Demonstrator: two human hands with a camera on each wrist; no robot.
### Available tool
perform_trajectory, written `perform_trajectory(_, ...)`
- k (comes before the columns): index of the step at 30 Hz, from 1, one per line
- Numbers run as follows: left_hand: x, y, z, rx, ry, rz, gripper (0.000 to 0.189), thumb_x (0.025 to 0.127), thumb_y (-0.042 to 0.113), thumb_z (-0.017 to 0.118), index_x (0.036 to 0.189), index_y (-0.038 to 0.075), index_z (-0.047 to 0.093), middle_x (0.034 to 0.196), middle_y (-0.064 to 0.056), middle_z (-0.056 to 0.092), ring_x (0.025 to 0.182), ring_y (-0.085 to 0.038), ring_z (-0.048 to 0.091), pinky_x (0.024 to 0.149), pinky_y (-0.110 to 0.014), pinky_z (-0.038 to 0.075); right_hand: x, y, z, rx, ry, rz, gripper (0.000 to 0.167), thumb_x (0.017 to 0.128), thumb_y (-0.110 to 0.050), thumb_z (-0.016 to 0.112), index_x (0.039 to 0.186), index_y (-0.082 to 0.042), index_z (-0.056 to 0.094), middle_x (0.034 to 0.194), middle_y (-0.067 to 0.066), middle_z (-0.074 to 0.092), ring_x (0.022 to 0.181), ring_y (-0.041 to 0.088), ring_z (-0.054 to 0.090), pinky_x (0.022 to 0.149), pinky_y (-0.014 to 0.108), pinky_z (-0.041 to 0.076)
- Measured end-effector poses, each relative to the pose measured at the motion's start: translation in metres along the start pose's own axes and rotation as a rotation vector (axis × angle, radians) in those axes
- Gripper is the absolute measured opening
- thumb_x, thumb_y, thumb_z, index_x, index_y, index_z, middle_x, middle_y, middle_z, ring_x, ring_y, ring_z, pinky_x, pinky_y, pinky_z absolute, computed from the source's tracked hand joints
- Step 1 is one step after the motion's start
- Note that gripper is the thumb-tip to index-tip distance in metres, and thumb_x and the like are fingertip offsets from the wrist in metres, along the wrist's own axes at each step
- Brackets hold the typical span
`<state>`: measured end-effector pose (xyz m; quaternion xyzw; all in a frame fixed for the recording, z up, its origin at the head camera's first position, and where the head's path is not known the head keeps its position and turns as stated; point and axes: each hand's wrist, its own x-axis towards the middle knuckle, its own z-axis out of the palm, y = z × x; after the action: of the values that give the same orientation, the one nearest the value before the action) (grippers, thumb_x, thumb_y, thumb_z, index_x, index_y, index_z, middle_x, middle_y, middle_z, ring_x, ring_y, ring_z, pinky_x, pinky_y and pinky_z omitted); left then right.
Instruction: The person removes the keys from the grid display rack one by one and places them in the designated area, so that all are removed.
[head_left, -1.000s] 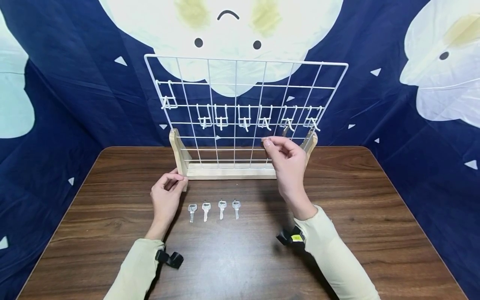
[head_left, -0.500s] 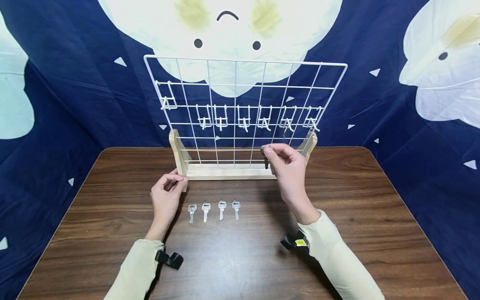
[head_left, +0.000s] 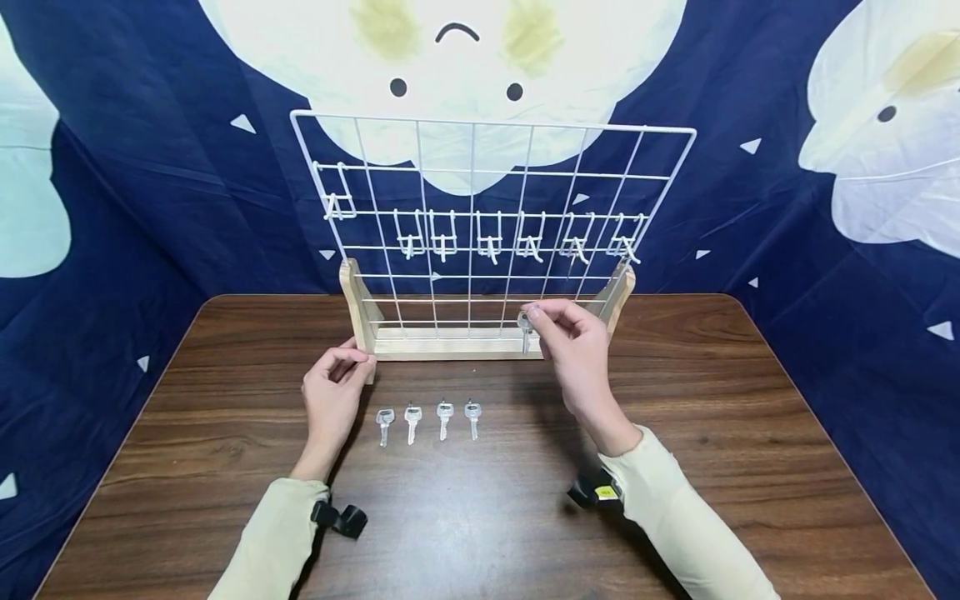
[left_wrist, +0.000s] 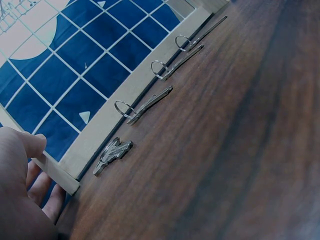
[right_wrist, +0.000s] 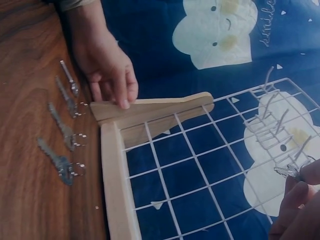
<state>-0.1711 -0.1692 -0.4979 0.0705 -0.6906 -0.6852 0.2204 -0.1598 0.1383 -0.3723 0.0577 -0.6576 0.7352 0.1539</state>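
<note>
My right hand [head_left: 585, 354] pinches a silver key [head_left: 525, 332] by its head between thumb and fingertips, the blade pointing down, in front of the lower white wire grid [head_left: 472, 250]. In the right wrist view a ring shows at the pinched key [right_wrist: 286, 171]. My left hand [head_left: 333, 392] holds the left wooden foot [head_left: 358, 310] of the grid's stand, thumb on one side and fingers on the other, as the left wrist view also shows. Several keys [head_left: 444, 419] with rings lie in a row on the table before the stand.
White hooks [head_left: 491, 243] line the grid's middle, with another hook [head_left: 340, 204] higher at the left. A thin dark thing [head_left: 570, 267] hangs below the hook second from the right. Behind the wooden table [head_left: 712, 467] hangs a blue cloth [head_left: 187, 192] with white clouds.
My right hand has come down and slightly toward me from just under the hooks, and the key it pinches has turned its flat face to view. My left hand has stayed on the stand.
</note>
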Motion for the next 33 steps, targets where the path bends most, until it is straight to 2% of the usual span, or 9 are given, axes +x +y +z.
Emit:
perform_trajectory(8,0.0,-0.001,0.0,0.0,-0.002,0.003,0.014,0.095,-0.009,0.081,0.099,-0.017,0.07,0.119,0.015,0.075,0.106,-0.001,0.074,0.095,-0.014,0.06,-0.008,0.012,-0.004,-0.049,-0.038,0.024,0.01,0.103,0.001,0.074,0.102,0.01,0.077,0.065,-0.008,0.058,0.052,0.005,0.039,0.047,0.018,0.028)
perform_trajectory(17,0.0,0.0,0.0,-0.003,-0.003,0.001,0.014,0.095,-0.01,0.081,0.1,-0.017,0.07,0.118,0.016,0.075,0.107,-0.001,0.074,0.096,-0.014,0.06,-0.017,0.026,-0.007,-0.069,-0.052,0.045,0.011,0.102,0.005,0.072,0.103,0.015,0.074,0.075,-0.008,0.07,0.053,0.002,0.043,0.047,0.016,0.034)
perform_trajectory(26,0.0,0.0,0.001,-0.006,-0.004,0.001,0.014,0.095,-0.011,0.079,0.1,-0.018,0.069,0.116,0.019,0.075,0.106,0.0,0.074,0.096,-0.014,0.06,-0.023,0.037,-0.009,-0.079,-0.062,0.105,0.01,0.102,0.005,0.072,0.102,0.015,0.073,0.072,-0.009,0.065,0.053,0.003,0.042,0.048,0.015,0.034)
perform_trajectory(33,0.0,0.0,0.001,0.0,0.0,0.0,0.014,0.095,-0.01,0.08,0.101,-0.018,0.069,0.115,0.02,0.075,0.106,0.001,0.074,0.096,-0.014,0.06,-0.029,0.05,-0.012,-0.091,-0.086,0.13,0.01,0.101,0.006,0.072,0.104,0.016,0.073,0.069,-0.004,0.062,0.052,0.003,0.042,0.048,0.015,0.035)
